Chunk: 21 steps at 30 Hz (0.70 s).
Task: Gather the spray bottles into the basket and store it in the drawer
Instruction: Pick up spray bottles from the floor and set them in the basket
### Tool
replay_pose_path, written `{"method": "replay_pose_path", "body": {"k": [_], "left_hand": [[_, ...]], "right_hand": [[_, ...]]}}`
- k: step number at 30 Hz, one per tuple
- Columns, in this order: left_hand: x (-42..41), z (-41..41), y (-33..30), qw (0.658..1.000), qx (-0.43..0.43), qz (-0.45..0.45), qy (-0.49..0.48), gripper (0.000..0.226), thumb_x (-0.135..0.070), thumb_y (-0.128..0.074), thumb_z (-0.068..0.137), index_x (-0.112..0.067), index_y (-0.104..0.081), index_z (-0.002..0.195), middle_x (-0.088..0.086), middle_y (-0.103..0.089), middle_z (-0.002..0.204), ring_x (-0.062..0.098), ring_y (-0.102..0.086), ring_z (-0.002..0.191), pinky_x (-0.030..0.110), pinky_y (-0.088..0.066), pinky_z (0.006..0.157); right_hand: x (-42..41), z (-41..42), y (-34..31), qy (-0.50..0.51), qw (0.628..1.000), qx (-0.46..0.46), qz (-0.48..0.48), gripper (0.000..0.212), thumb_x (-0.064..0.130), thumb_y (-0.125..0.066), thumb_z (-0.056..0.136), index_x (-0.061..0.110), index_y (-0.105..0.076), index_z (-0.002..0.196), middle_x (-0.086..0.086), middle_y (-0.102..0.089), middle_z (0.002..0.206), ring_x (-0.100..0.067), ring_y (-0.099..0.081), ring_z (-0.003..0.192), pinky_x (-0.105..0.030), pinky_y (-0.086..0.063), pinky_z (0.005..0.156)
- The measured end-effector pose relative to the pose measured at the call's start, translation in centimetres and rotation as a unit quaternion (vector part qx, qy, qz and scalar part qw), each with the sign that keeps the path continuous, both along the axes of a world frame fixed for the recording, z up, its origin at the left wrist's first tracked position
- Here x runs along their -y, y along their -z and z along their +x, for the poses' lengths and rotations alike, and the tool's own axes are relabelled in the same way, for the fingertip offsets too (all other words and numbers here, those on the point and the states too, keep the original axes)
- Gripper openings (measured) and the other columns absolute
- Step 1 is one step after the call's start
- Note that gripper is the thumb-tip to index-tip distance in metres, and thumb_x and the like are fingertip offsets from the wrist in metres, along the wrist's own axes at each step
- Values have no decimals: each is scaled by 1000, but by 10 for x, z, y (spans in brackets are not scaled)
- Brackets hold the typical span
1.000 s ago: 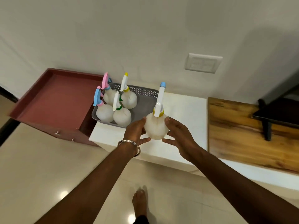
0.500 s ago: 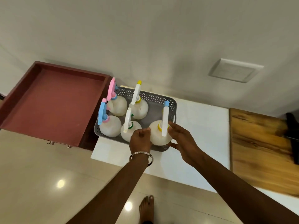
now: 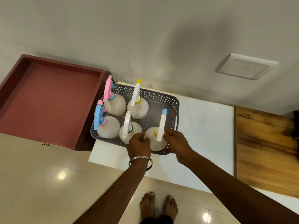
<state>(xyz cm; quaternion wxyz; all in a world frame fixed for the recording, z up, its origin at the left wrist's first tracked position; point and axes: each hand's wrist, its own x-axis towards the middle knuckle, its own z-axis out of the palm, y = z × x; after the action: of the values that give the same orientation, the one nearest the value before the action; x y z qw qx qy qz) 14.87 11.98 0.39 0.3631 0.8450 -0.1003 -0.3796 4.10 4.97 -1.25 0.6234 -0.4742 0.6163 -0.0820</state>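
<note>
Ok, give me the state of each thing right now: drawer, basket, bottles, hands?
Drawer: open, nothing inside.
Basket: on the white counter, beside the drawer.
Spray bottles: five upright in the basket.
Blue-tipped bottle: in the basket, held.
Left hand: on that bottle.
Right hand: on that bottle.

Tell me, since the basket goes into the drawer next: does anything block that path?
Nothing visible does. The drawer stands open and bare directly left of the basket, whose left end already overhangs it. Both hands are at the last bottle.

Basket (image 3: 175,101) crowded by 5 spray bottles (image 3: 138,108), far right corner left free, drawer (image 3: 48,101) open and unobstructed, tabletop (image 3: 205,126) bare rightward.
</note>
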Motion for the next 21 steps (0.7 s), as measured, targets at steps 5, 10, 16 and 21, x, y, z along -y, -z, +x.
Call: {"method": "replay_pose_path", "body": {"k": [5, 10, 16, 21], "left_hand": [[-3, -4, 7, 999, 17, 23, 44, 33, -14, -60, 91, -8, -63, 123, 13, -67, 119, 31, -59, 114, 38, -45, 99], [-3, -8, 9, 998, 17, 37, 56, 38, -14, -56, 93, -6, -58, 130, 14, -61, 131, 31, -53, 124, 38, -41, 105], [-1, -9, 10, 998, 11, 36, 56, 39, -12, -51, 96, -6, -54, 134, 12, -57, 137, 31, -50, 128, 38, -38, 108], [-2, -7, 13, 998, -9, 20, 52, 38, -13, -51, 96, -6, -55, 134, 13, -58, 135, 31, -51, 127, 41, -40, 109]], "right_hand": [[-1, 6, 8, -19, 999, -29, -9, 37, 13, -53, 100, 11, -58, 137, -14, -61, 134, -34, -57, 121, -51, -51, 102], [-8, 5, 10, -22, 999, -33, -33, 44, 13, -53, 100, 16, -51, 144, -9, -58, 140, -30, -55, 123, -44, -52, 101], [-17, 6, 14, -3, 998, -38, -52, 39, 12, -51, 101, 16, -51, 139, -8, -58, 136, -27, -56, 117, -34, -55, 87], [-20, 8, 13, -1, 998, -35, -45, 36, 13, -53, 101, 17, -49, 136, -8, -57, 134, -29, -57, 116, -37, -59, 85]]}}
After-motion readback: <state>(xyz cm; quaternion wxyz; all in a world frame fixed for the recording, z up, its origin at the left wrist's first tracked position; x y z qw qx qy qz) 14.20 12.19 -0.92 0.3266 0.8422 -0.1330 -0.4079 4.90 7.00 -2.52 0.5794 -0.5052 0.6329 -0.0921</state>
